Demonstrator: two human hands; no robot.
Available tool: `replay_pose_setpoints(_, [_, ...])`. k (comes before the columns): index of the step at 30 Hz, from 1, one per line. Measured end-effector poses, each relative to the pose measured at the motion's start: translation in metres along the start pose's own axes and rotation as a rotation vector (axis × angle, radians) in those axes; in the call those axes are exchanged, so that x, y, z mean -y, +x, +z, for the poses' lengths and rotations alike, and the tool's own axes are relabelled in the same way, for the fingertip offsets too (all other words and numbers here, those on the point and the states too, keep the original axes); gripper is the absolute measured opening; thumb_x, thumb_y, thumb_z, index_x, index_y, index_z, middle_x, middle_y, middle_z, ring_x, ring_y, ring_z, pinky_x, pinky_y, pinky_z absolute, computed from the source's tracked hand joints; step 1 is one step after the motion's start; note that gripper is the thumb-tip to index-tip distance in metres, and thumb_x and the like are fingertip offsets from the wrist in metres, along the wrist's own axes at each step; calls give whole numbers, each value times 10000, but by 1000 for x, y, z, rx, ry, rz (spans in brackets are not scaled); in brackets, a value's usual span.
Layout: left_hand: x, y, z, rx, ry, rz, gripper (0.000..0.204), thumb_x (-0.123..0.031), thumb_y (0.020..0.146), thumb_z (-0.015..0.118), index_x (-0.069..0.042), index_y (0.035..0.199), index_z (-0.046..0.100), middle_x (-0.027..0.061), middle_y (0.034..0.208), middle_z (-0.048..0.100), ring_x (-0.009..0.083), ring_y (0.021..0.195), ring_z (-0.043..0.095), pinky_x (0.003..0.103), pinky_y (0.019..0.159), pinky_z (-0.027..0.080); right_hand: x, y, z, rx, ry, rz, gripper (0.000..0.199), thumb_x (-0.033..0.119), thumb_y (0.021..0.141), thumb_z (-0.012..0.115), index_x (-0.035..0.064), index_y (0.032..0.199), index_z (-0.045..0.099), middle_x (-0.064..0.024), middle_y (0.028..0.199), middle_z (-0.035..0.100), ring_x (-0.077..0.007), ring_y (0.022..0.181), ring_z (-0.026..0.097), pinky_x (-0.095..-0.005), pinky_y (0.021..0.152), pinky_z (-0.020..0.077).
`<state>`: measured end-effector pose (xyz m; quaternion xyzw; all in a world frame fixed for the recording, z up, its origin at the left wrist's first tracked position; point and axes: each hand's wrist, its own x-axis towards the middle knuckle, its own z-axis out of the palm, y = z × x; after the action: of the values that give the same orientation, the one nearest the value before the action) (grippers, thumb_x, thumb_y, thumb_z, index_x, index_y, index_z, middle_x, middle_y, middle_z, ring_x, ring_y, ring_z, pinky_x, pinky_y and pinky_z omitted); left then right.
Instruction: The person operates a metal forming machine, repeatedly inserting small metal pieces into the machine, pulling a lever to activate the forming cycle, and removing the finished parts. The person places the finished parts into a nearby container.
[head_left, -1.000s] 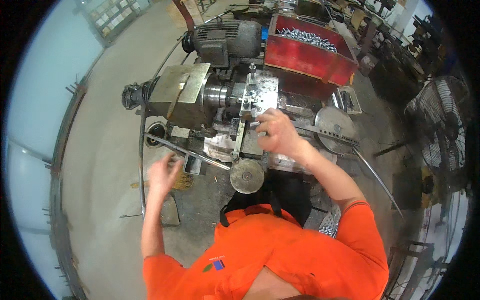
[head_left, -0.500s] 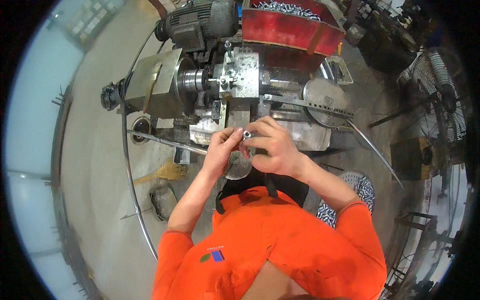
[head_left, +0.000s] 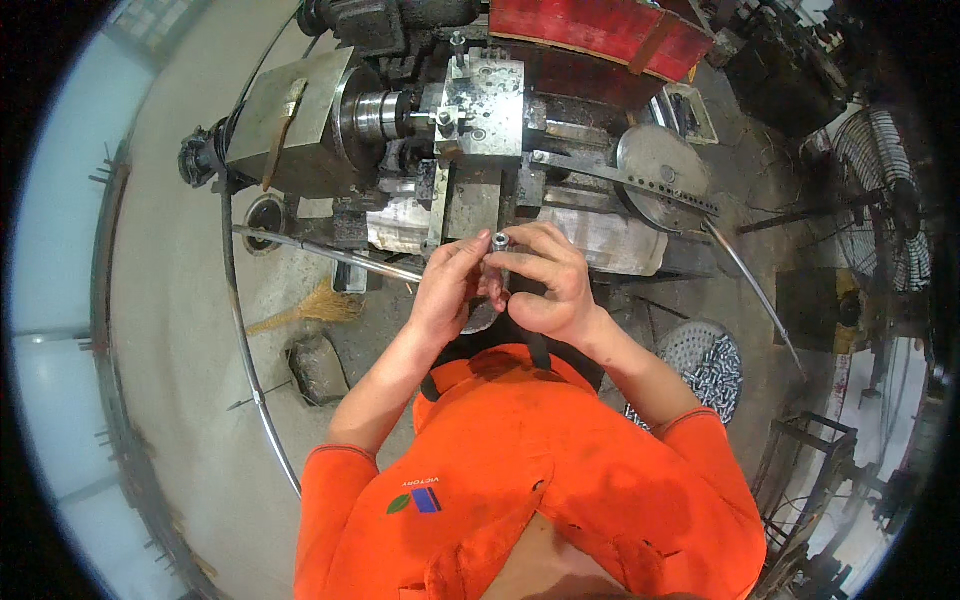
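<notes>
Both hands meet in front of my chest, over the near edge of a grey metal lathe (head_left: 300,120). My right hand (head_left: 545,285) pinches a small shiny metal cylinder (head_left: 500,241) between thumb and fingers. My left hand (head_left: 448,290) touches the same part from the left with its fingertips. The lathe's chuck (head_left: 375,112) and square tool post (head_left: 483,105) lie just beyond the hands. My orange sleeves run up from the bottom of the view.
A red bin (head_left: 600,30) stands behind the lathe. A round metal disc (head_left: 655,170) with a long lever sits to the right. A perforated basket of small metal parts (head_left: 705,365) stands on the floor at right, a straw broom (head_left: 305,305) at left, a fan (head_left: 890,200) far right.
My left hand rose from low at my left side to join the right hand. The right hand came back from the lathe with the small metal part. The view has closed in on the machine.
</notes>
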<state>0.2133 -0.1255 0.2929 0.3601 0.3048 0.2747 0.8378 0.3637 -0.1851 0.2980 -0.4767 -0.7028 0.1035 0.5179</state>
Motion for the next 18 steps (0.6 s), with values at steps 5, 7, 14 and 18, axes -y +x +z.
replay_pose_setpoints(5, [0, 1, -1, 34, -23, 2, 414, -340, 937, 451, -3, 719, 556, 87, 541, 539, 176, 463, 544, 276, 462, 472, -3, 0, 3, -9, -12, 4, 372, 125, 513, 660, 58, 879, 663, -155, 947, 585, -312, 835, 547, -368, 737, 453])
replay_pose_setpoints(7, [1, 2, -2, 37, -19, 1, 423, -344, 937, 449, -2, 714, 558, 90, 546, 543, 176, 464, 544, 274, 460, 471, -3, 0, 4, -11, -16, 8, 365, 121, 516, 658, 59, 875, 662, -149, 939, 584, -307, 828, 545, -367, 726, 454])
replay_pose_setpoints(14, [-5, 0, 3, -14, 108, 35, 367, -326, 912, 490, -29, 708, 560, 80, 550, 543, 168, 485, 546, 272, 458, 442, -1, 4, 3, 14, -104, -84, 332, 106, 526, 645, 55, 854, 656, -140, 923, 581, -301, 826, 546, -361, 708, 464])
replay_pose_setpoints(18, [-8, 2, 5, -25, 196, 67, 308, -284, 885, 529, -17, 739, 576, 74, 546, 545, 160, 482, 550, 264, 444, 441, 0, 3, 5, 11, -137, -130, 322, 89, 530, 623, 52, 849, 654, -128, 934, 584, -296, 825, 550, -363, 721, 469])
